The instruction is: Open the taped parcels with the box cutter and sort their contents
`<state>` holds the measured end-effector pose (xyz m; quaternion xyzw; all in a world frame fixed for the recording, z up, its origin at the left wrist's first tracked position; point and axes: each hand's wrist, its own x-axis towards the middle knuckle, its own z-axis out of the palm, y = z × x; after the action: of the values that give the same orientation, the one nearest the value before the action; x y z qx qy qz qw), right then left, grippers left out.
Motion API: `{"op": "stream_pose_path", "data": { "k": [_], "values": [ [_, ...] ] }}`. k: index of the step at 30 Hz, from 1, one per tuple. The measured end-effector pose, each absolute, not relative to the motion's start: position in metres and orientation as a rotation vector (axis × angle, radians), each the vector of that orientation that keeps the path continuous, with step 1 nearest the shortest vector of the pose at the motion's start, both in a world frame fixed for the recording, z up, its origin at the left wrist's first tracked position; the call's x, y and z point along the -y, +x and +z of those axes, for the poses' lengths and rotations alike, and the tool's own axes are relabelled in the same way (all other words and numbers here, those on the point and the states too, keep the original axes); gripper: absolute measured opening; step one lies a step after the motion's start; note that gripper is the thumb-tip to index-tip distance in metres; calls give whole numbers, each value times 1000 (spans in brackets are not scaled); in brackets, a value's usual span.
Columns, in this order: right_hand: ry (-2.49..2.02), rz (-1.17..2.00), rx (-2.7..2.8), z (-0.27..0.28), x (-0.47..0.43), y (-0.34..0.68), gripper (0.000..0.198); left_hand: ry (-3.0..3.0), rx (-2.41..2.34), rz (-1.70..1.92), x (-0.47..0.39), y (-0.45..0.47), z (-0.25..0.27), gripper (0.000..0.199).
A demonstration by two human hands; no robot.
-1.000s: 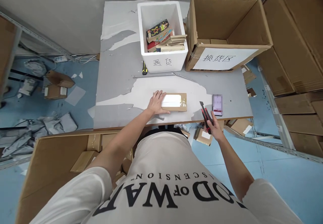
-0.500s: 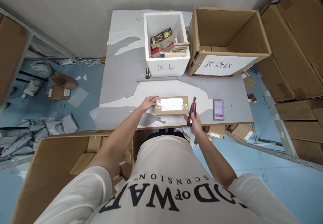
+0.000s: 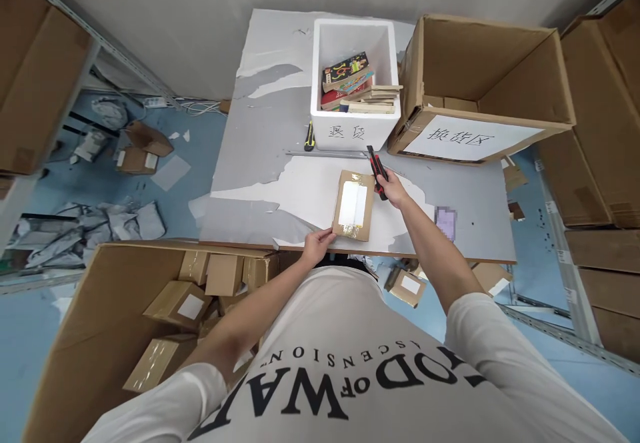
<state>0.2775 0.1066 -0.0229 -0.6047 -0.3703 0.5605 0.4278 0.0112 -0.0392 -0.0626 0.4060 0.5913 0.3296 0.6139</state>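
A small taped cardboard box (image 3: 354, 204) with a white label on top lies near the front of the table, turned with its long side running away from me. My left hand (image 3: 318, 244) pinches its near left corner between thumb and fingers. In my right hand (image 3: 393, 188) is a black and red box cutter (image 3: 377, 172), pointing away from me beside the far right part of the box. Whether the right fingers also touch the box is hard to see.
Behind stand a white foam bin (image 3: 356, 123) with several books and a large open carton (image 3: 480, 143). A yellow and black cutter (image 3: 310, 136) lies by the bin. A phone (image 3: 445, 223) rests at right. Front left, a big carton (image 3: 95, 316) holds several boxes.
The cardboard box has been turned about a quarter turn. My left hand has come to its near corner, and my right hand with the box cutter has moved farther forward. The view has shifted.
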Motion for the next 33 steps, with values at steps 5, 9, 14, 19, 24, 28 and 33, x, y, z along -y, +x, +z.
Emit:
{"op": "stream_pose_path", "data": {
  "k": [5, 9, 14, 19, 24, 28, 33],
  "values": [
    [-1544, 1358, 959, -29, -107, 270, 36, 963, -1351, 733, 38, 10, -58, 57],
    [-1568, 1324, 907, -22, -96, 275, 41, 1104, -1401, 646, 33, 0, -50, 54],
    [-1524, 1252, 762, -12, -20, 283, 46, 1379, -1513, 530, -23, -11, -41, 51],
    [-1448, 1473, 375, -22, 87, 253, 48, 1404, -1296, 642, -122, 17, -40, 52],
    [-1256, 1468, 24, -36, 117, 210, 53, 1278, -1138, 602, -163, 52, -52, 42],
    [-1194, 1404, -66, -42, 109, 195, 54, 1224, -1146, 662, -164, 56, -61, 31],
    [-1231, 1343, 2, -42, 97, 218, 52, 1265, -1229, 721, -156, 40, -53, 23]
  ]
}}
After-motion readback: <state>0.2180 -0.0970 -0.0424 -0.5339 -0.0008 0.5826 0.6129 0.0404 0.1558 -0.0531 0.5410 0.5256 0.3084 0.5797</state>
